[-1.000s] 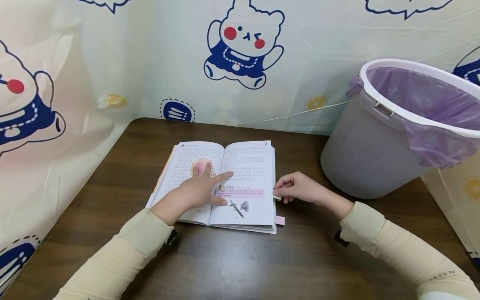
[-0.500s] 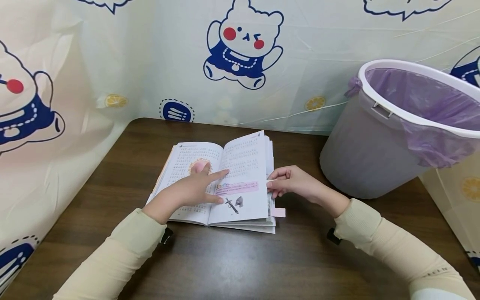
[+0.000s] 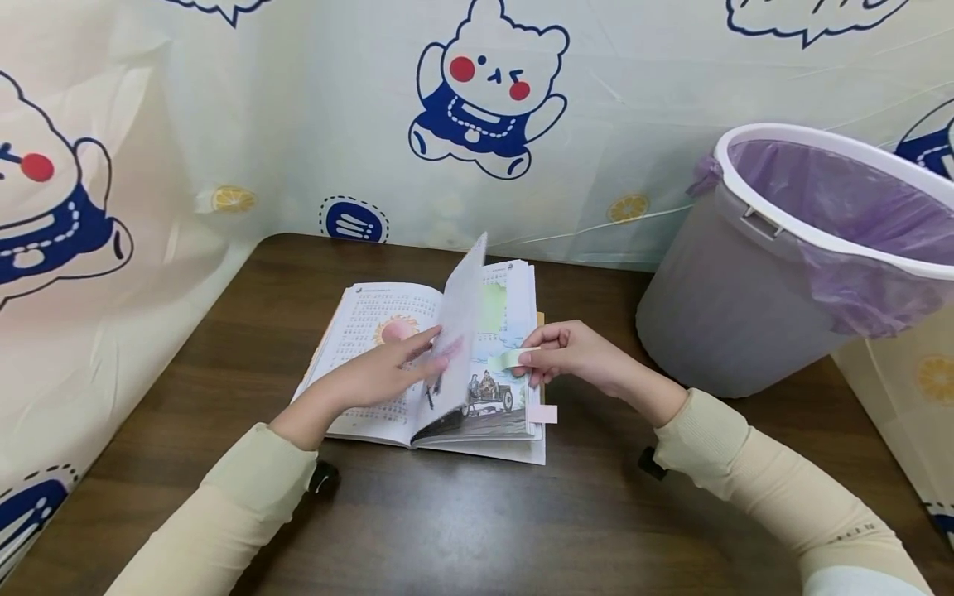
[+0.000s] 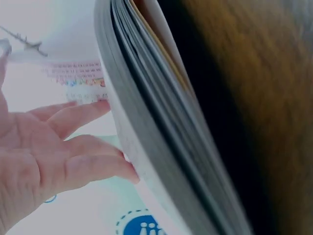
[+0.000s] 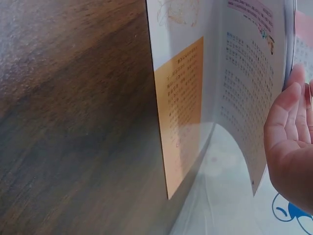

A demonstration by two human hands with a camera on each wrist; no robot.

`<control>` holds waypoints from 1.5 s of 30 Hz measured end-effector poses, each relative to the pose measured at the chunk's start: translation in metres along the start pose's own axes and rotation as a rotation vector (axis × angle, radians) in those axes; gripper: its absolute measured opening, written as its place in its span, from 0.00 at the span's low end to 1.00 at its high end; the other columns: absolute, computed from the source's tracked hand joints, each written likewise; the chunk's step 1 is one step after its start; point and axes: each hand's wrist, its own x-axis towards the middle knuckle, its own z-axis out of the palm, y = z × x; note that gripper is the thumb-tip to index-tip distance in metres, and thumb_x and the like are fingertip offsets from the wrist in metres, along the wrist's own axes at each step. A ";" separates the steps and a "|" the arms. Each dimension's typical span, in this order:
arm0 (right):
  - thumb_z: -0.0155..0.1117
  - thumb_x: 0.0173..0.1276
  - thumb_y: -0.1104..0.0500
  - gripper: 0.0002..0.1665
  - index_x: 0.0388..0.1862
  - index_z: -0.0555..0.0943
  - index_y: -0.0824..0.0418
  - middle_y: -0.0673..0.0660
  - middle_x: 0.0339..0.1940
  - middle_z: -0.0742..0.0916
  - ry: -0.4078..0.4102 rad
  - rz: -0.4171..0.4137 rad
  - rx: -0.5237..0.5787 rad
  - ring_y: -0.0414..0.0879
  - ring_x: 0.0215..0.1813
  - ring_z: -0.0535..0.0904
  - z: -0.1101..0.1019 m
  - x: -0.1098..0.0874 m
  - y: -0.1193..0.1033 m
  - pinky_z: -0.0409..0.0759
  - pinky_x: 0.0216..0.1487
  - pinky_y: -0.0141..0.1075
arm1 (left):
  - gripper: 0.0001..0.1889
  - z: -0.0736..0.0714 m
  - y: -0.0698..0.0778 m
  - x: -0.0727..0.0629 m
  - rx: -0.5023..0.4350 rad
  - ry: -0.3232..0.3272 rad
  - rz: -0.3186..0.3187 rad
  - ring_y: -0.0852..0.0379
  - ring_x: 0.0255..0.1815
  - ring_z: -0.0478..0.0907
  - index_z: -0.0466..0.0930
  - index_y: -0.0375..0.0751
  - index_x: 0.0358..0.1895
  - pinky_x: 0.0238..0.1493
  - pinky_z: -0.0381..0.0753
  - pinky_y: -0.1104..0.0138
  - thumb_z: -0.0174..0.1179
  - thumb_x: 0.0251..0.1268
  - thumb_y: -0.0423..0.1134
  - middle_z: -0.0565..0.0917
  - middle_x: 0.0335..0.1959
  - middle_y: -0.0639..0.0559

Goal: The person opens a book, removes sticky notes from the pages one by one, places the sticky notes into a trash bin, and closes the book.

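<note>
Head view: the book lies open on the table, well to the left of the bin, with one page standing up from its middle. My left fingers are extended, reaching against that page and gripping nothing that I can make out. My right fingers pinch a pale green strip at its end beside the right page edge; I can't tell whether its far end is stuck down. A pink tab juts out below. I'd judge the strip light, limp and easily creased, so I want it held at the very end; the page seems thin and liable to tear, best supported with flat fingers near its outer edge. Left wrist view: my left fingers look spread and straight, tips meeting the paper beside the thick stack of page edges, which I expect to fan and slip. Right wrist view: my right fingers come in at the side, partly cut off, beside the pages; their pinch isn't clear here.
</note>
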 end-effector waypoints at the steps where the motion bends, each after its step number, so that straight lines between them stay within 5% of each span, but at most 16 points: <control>1: 0.64 0.73 0.66 0.08 0.45 0.83 0.71 0.60 0.36 0.91 0.002 0.001 -0.002 0.44 0.31 0.86 0.000 0.000 0.000 0.85 0.39 0.38 | 0.39 0.000 -0.001 -0.001 -0.028 0.021 0.003 0.34 0.76 0.61 0.51 0.40 0.83 0.73 0.59 0.39 0.43 0.82 0.62 0.63 0.77 0.33; 7: 0.64 0.74 0.66 0.08 0.45 0.83 0.72 0.60 0.36 0.91 0.005 0.017 -0.012 0.44 0.31 0.86 0.001 0.000 0.000 0.84 0.38 0.35 | 0.37 -0.007 0.001 -0.010 -0.379 0.100 0.009 0.31 0.80 0.51 0.48 0.29 0.81 0.76 0.47 0.40 0.24 0.86 0.57 0.54 0.80 0.30; 10: 0.63 0.74 0.65 0.08 0.45 0.83 0.72 0.61 0.37 0.91 0.004 0.026 -0.020 0.45 0.31 0.86 0.000 0.000 0.001 0.83 0.38 0.35 | 0.42 -0.014 0.002 -0.018 -0.546 0.101 -0.025 0.31 0.75 0.60 0.44 0.27 0.81 0.75 0.57 0.43 0.19 0.83 0.61 0.57 0.77 0.25; 13: 0.64 0.74 0.64 0.09 0.46 0.83 0.71 0.61 0.37 0.91 0.002 0.037 -0.026 0.45 0.31 0.86 -0.001 -0.001 0.003 0.83 0.38 0.35 | 0.40 -0.024 -0.002 -0.026 -0.687 0.117 -0.029 0.40 0.65 0.74 0.41 0.31 0.82 0.65 0.74 0.53 0.28 0.84 0.60 0.64 0.73 0.25; 18: 0.64 0.74 0.64 0.10 0.47 0.83 0.71 0.60 0.36 0.91 0.011 0.060 -0.029 0.45 0.32 0.85 -0.004 -0.004 0.010 0.83 0.39 0.35 | 0.38 -0.041 -0.018 -0.034 -0.823 0.167 -0.054 0.55 0.42 0.87 0.40 0.40 0.84 0.40 0.88 0.59 0.51 0.81 0.38 0.83 0.54 0.40; 21: 0.64 0.74 0.65 0.10 0.49 0.81 0.72 0.60 0.35 0.91 0.015 0.088 -0.025 0.45 0.32 0.85 -0.007 -0.007 0.018 0.83 0.40 0.36 | 0.43 -0.048 -0.030 -0.037 -0.760 0.195 -0.108 0.54 0.37 0.88 0.40 0.40 0.84 0.36 0.88 0.58 0.57 0.76 0.31 0.84 0.50 0.45; 25: 0.63 0.73 0.66 0.13 0.52 0.80 0.73 0.61 0.36 0.91 0.013 0.124 -0.023 0.45 0.34 0.85 -0.009 -0.011 0.029 0.84 0.42 0.38 | 0.47 -0.049 -0.044 -0.038 -0.639 0.206 -0.169 0.52 0.36 0.88 0.39 0.40 0.84 0.36 0.88 0.59 0.62 0.71 0.29 0.79 0.56 0.34; 31: 0.63 0.73 0.65 0.16 0.55 0.78 0.73 0.62 0.37 0.91 0.005 0.133 -0.022 0.46 0.36 0.87 -0.009 -0.011 0.032 0.85 0.45 0.39 | 0.53 -0.052 -0.053 -0.040 -0.324 0.221 -0.214 0.48 0.43 0.83 0.40 0.33 0.83 0.40 0.84 0.63 0.70 0.66 0.36 0.70 0.67 0.24; 34: 0.62 0.74 0.65 0.18 0.58 0.78 0.74 0.63 0.39 0.91 -0.017 0.120 -0.022 0.47 0.38 0.88 -0.008 -0.010 0.030 0.86 0.47 0.42 | 0.55 -0.055 -0.054 -0.042 -0.193 0.224 -0.220 0.38 0.58 0.75 0.39 0.32 0.82 0.57 0.78 0.53 0.72 0.64 0.39 0.62 0.74 0.23; 37: 0.62 0.74 0.65 0.20 0.60 0.77 0.75 0.64 0.40 0.91 -0.043 0.101 -0.025 0.47 0.39 0.88 -0.007 -0.010 0.029 0.86 0.49 0.45 | 0.57 -0.054 -0.051 -0.042 -0.083 0.216 -0.264 0.29 0.73 0.60 0.35 0.32 0.82 0.70 0.61 0.39 0.72 0.64 0.42 0.52 0.78 0.23; 45: 0.62 0.75 0.64 0.19 0.60 0.78 0.74 0.63 0.40 0.90 -0.070 0.068 -0.058 0.48 0.39 0.88 -0.002 -0.006 0.027 0.85 0.51 0.51 | 0.54 -0.041 -0.036 -0.032 0.204 0.212 -0.351 0.19 0.71 0.54 0.46 0.39 0.83 0.60 0.58 0.24 0.73 0.63 0.46 0.50 0.75 0.19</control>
